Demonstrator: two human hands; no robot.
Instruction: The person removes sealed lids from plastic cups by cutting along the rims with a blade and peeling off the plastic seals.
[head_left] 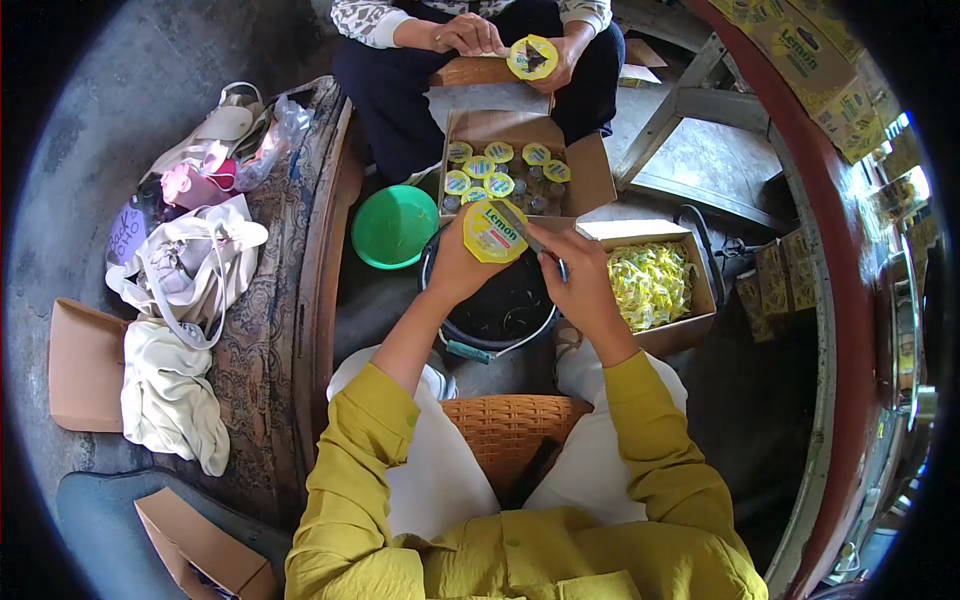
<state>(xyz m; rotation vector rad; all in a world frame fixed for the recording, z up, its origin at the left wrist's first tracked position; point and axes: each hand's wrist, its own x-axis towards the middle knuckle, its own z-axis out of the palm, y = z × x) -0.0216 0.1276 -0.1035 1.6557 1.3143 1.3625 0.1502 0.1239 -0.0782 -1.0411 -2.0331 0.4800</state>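
Note:
My left hand (458,262) grips a jar whose yellow octagonal lid label (494,231) reads "Lemon" and faces up. At the label's right edge, my right hand (580,275) is closed on a thin tool with a blade-like part (516,217); its exact kind is unclear. Both hands are over a dark bucket (500,310) with strands inside. Just beyond them, an open cardboard box (598,180) holds several jars, many with yellow labels on top. To the right, another box (675,338) is full of yellow-green wrapped pieces (650,285).
A co-worker sits opposite, hands (470,36) around another yellow-labelled item (532,58). A green basin (394,228) stands left of the bucket. Bags (190,260) and a cloth (172,393) lie on a patterned bench at the left. A wooden frame (690,100) stands at the upper right.

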